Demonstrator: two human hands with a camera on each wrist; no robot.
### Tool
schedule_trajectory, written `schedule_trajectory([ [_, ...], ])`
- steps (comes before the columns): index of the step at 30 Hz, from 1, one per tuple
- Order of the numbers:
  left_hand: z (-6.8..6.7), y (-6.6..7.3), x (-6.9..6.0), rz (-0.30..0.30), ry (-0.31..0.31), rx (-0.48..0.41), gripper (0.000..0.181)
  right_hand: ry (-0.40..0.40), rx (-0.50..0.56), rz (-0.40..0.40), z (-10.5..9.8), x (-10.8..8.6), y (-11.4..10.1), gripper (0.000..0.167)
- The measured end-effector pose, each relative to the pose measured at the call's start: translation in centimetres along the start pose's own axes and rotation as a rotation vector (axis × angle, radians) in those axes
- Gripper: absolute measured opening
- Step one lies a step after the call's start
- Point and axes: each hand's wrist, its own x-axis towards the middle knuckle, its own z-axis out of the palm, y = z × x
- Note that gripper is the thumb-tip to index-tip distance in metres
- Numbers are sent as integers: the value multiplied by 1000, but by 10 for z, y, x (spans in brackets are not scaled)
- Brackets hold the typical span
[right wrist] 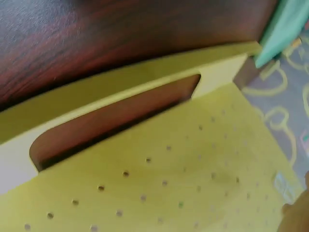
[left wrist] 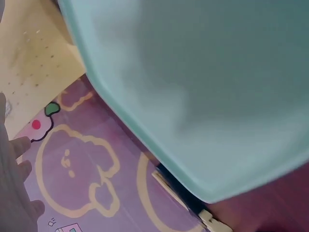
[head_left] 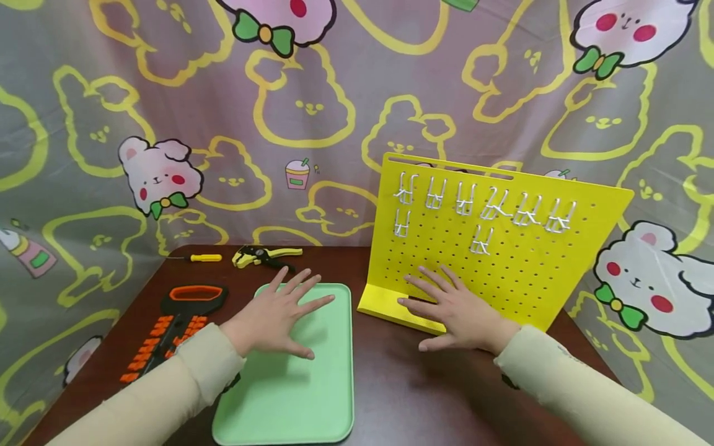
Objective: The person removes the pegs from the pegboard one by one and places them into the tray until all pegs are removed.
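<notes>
My left hand [head_left: 279, 316] hovers over the upper part of a light green tray [head_left: 312, 396], fingers spread and holding nothing. In the left wrist view its fingertips [left wrist: 24, 169] show at the left edge, beside the tray [left wrist: 203, 96]. Before the yellow pegboard [head_left: 502, 266] my right hand [head_left: 457, 313] hangs with spread fingers, also holding nothing. Several white wire hooks [head_left: 465, 201] are fixed on the board's upper part. In the right wrist view the pegboard's slotted base [right wrist: 116, 116] fills the middle, and a bit of the hand [right wrist: 297, 215] shows at lower right.
Left of the tray lies a black rack with orange bits [head_left: 162, 334]. Behind it are a yellow-handled screwdriver [head_left: 205, 257] and yellow-black wire strippers [head_left: 264, 255]. All stand on a dark wood table [head_left: 401, 396]. A patterned curtain [head_left: 334, 80] closes off the back and sides.
</notes>
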Motion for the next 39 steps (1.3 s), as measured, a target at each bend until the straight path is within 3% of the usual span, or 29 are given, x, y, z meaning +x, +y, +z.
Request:
schedule_trajectory([
  [7, -17, -3, 26, -43, 58, -108, 104, 235, 11, 107, -48, -20, 18, 77],
  [14, -52, -14, 48, -85, 164, -271, 96, 380, -23, 249, -87, -41, 39, 79],
  [18, -69, -15, 61, -110, 216, -429, 88, 564, -12, 360, -96, -59, 48, 84],
  [22, -81, -13, 80, -167, 247, -619, 81, 807, 14, 476, -106, -73, 59, 96],
  [26, -89, -13, 101, -228, 322, -816, 73, 948, 58, 565, -116, -85, 69, 95],
  [28, -92, -13, 110, -258, 359, -898, 68, 1027, 158, 625, -116, -92, 72, 77],
  [30, -96, -11, 117, -269, 385, -962, 64, 1118, 285, 748, -113, -101, 72, 53],
  [33, -101, -9, 128, -271, 414, -1011, 58, 1267, 565, 965, -106, -116, 71, 36],
  [36, -106, -6, 140, -293, 433, -1093, 52, 1295, 769, 1149, -101, -131, 73, 31],
  [39, -110, -5, 153, -368, 425, -1224, 44, 1245, 935, 1160, -93, -145, 77, 28],
])
